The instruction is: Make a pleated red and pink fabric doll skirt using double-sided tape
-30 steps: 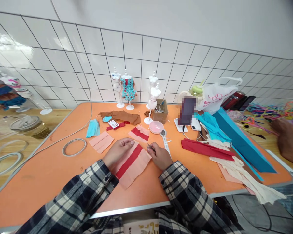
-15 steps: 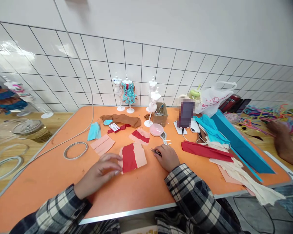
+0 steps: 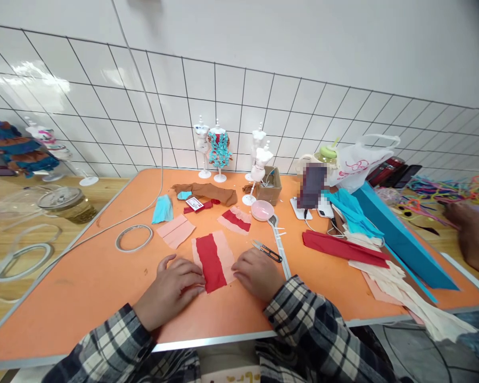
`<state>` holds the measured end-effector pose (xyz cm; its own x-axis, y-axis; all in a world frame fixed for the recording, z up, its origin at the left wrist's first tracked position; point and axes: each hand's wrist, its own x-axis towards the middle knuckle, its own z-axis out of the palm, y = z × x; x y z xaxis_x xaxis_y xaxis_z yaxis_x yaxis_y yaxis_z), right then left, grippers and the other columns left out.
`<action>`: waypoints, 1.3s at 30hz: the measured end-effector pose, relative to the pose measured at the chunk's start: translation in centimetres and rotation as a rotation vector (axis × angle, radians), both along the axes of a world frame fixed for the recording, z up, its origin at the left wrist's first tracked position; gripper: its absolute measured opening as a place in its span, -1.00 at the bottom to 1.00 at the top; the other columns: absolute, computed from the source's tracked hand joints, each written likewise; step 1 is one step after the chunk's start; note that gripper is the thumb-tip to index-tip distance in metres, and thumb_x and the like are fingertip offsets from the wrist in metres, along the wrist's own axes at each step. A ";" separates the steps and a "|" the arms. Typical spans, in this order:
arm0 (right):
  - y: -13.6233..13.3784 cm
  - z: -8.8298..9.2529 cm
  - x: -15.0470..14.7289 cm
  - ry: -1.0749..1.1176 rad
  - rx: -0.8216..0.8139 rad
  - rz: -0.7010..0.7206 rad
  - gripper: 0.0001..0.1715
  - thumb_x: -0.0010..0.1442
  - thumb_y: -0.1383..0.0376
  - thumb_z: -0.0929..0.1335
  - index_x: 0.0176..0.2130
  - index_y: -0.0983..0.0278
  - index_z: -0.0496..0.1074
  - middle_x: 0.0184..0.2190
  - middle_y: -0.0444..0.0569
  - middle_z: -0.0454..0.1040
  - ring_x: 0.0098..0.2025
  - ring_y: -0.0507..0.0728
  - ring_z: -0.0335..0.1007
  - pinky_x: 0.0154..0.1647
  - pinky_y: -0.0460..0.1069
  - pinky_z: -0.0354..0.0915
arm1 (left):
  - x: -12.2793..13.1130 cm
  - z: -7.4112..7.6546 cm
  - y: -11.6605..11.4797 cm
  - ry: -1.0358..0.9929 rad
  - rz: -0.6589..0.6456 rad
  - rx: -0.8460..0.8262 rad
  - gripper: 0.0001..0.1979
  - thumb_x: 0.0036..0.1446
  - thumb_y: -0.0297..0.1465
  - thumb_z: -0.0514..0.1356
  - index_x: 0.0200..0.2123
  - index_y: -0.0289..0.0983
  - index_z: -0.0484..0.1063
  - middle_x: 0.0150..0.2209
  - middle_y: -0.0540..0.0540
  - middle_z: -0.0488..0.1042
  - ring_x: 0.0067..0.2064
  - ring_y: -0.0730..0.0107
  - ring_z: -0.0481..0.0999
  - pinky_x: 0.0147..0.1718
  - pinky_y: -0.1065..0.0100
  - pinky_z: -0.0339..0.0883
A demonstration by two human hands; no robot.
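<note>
1. My left hand (image 3: 171, 292) lies palm down, fingers loosely bent, tips at the lower left edge of the roughly square, pale pink, cloth-like piece with a ragged red band (image 3: 211, 260); whether they pinch it or only rest there, I cannot tell.
2. That piece lies flat on the orange tabletop (image 3: 104, 298), between my hands. I judge it light, limp and easily creased, so I'd take it gently by its plain pink margins.
3. My right hand (image 3: 259, 274) meets its right edge, fingers bent; pinching or resting, again I cannot tell.
4. Just beyond, black-handled metal snips (image 3: 274, 256) lie ungripped.
</note>
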<state>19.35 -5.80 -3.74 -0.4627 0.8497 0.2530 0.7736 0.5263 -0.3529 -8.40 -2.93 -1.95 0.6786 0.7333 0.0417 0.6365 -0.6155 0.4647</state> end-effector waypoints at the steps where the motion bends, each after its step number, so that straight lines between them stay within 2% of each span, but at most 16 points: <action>1: -0.2 -0.4 -0.5 -0.013 0.001 0.051 -0.82 0.31 0.25 0.31 -0.19 0.18 0.53 -0.24 -0.02 0.51 -0.13 0.16 0.32 -0.06 0.06 0.20 | 0.3 0.1 -0.3 0.017 0.003 0.030 -0.87 0.23 -0.22 0.19 -0.26 0.03 0.56 -0.16 0.04 0.59 -0.05 0.20 0.49 0.20 -0.14 -0.26; 3: -0.5 -1.1 -1.2 -0.048 0.003 0.091 -0.85 0.29 0.23 0.34 -0.23 0.17 0.53 -0.28 -0.06 0.51 -0.16 0.14 0.31 -0.13 0.04 0.19 | 0.8 0.4 -0.9 0.020 0.005 0.076 -0.91 0.20 -0.26 0.22 -0.30 0.02 0.55 -0.24 0.08 0.59 -0.10 0.25 0.49 0.17 -0.11 -0.29; 6: -0.6 -1.5 -1.1 -0.088 0.004 0.075 -0.87 0.27 0.20 0.37 -0.24 0.18 0.53 -0.30 -0.10 0.51 -0.19 0.12 0.31 -0.18 0.04 0.16 | 1.2 0.4 -1.5 -0.010 0.012 0.140 -0.90 0.20 -0.34 0.23 -0.33 -0.01 0.54 -0.29 0.12 0.60 -0.15 0.30 0.50 0.15 -0.07 -0.29; 12: 0.4 0.3 -1.7 -0.146 0.034 0.038 -0.84 0.28 0.20 0.36 -0.24 0.23 0.51 -0.29 -0.06 0.49 -0.18 0.14 0.29 -0.19 0.03 0.16 | 1.6 0.1 -0.9 -0.015 0.041 0.236 -0.83 0.25 -0.36 0.15 -0.30 -0.04 0.56 -0.23 0.08 0.62 -0.12 0.29 0.52 0.15 -0.07 -0.26; 15: 1.2 0.7 -3.1 -0.158 0.051 0.092 -0.80 0.32 0.19 0.32 -0.22 0.23 0.50 -0.28 -0.05 0.49 -0.18 0.14 0.28 -0.19 0.02 0.17 | 1.7 0.1 -0.6 0.000 0.055 0.236 -0.84 0.24 -0.35 0.16 -0.30 -0.05 0.56 -0.20 0.06 0.62 -0.09 0.27 0.52 0.16 -0.07 -0.25; 17: 1.5 0.5 -4.1 -0.171 0.032 0.139 -0.76 0.33 0.19 0.29 -0.23 0.23 0.52 -0.30 -0.06 0.49 -0.19 0.14 0.28 -0.19 0.02 0.17 | 1.6 0.1 -0.6 0.015 0.064 0.235 -0.85 0.25 -0.32 0.16 -0.30 -0.05 0.56 -0.19 0.06 0.62 -0.09 0.27 0.52 0.14 -0.06 -0.19; 20: 1.2 0.1 -5.3 -0.172 -0.028 0.087 -0.73 0.35 0.21 0.27 -0.23 0.25 0.52 -0.29 -0.03 0.50 -0.20 0.14 0.32 -0.21 0.01 0.19 | 1.3 -0.1 -0.6 0.047 0.073 0.239 -0.82 0.27 -0.26 0.14 -0.28 -0.05 0.56 -0.20 0.04 0.62 -0.11 0.27 0.51 0.07 0.01 -0.05; 22: 0.5 0.3 -5.9 -0.135 -0.081 0.066 -0.71 0.36 0.22 0.25 -0.19 0.26 0.53 -0.29 -0.02 0.51 -0.22 0.13 0.34 -0.24 0.00 0.20 | 0.9 -0.3 -0.5 0.074 0.106 0.265 -0.81 0.26 -0.24 0.14 -0.25 -0.06 0.57 -0.17 0.01 0.61 -0.09 0.24 0.50 0.03 0.04 0.01; 24: 0.0 0.8 -6.2 -0.060 -0.128 0.107 -0.70 0.38 0.24 0.22 -0.09 0.23 0.51 -0.27 -0.04 0.54 -0.22 0.11 0.37 -0.24 -0.01 0.22 | 0.3 -0.5 -0.1 0.104 0.158 0.304 -0.82 0.24 -0.22 0.16 -0.22 -0.05 0.58 -0.10 -0.02 0.60 -0.04 0.17 0.49 0.03 0.01 0.02; 27: 0.3 1.8 -5.8 0.030 -0.138 0.152 -0.69 0.35 0.26 0.25 0.02 0.21 0.47 -0.18 -0.04 0.54 -0.13 0.11 0.37 -0.11 -0.02 0.25 | -0.9 -0.7 0.7 0.138 0.198 0.336 -0.82 0.22 -0.19 0.18 -0.22 -0.02 0.58 -0.02 -0.03 0.57 0.01 0.10 0.46 0.07 -0.05 -0.01; 30: 1.1 2.1 -4.9 -0.093 -0.125 0.054 -0.75 0.32 0.28 0.27 -0.08 0.23 0.50 -0.15 0.00 0.51 -0.07 0.16 0.34 -0.05 0.03 0.26 | -1.9 -0.4 0.9 0.149 0.207 0.321 -0.80 0.23 -0.15 0.17 -0.21 -0.02 0.58 -0.02 -0.04 0.57 0.02 0.10 0.46 0.07 -0.07 0.00; 33: 1.3 1.9 -4.8 -0.264 -0.133 -0.071 -0.77 0.32 0.24 0.26 -0.10 0.21 0.45 -0.15 0.02 0.47 -0.10 0.19 0.38 -0.19 0.02 0.30 | -1.8 0.3 0.3 0.139 0.226 0.267 -0.74 0.27 -0.17 0.11 -0.22 -0.11 0.56 -0.12 -0.08 0.59 -0.07 0.15 0.48 -0.03 0.05 0.14; 36: 0.9 2.1 -5.7 -0.338 -0.200 -0.293 -0.71 0.34 0.16 0.24 -0.02 0.21 0.37 -0.13 0.06 0.47 -0.21 0.17 0.47 -0.37 -0.02 0.29 | -0.4 0.8 -0.8 0.123 0.233 0.182 -0.66 0.32 -0.17 0.03 -0.29 -0.20 0.54 -0.25 -0.10 0.57 -0.20 0.23 0.47 -0.17 0.18 0.25; 39: 0.0 3.0 -6.3 -0.389 -0.330 -0.461 -0.62 0.37 0.10 0.19 -0.01 0.30 0.36 -0.25 0.12 0.51 -0.32 0.18 0.52 -0.44 -0.02 0.28 | 1.3 1.0 -1.6 0.190 0.226 0.168 -0.63 0.29 -0.10 0.05 -0.25 -0.22 0.53 -0.26 -0.14 0.56 -0.21 0.17 0.46 -0.20 0.16 0.27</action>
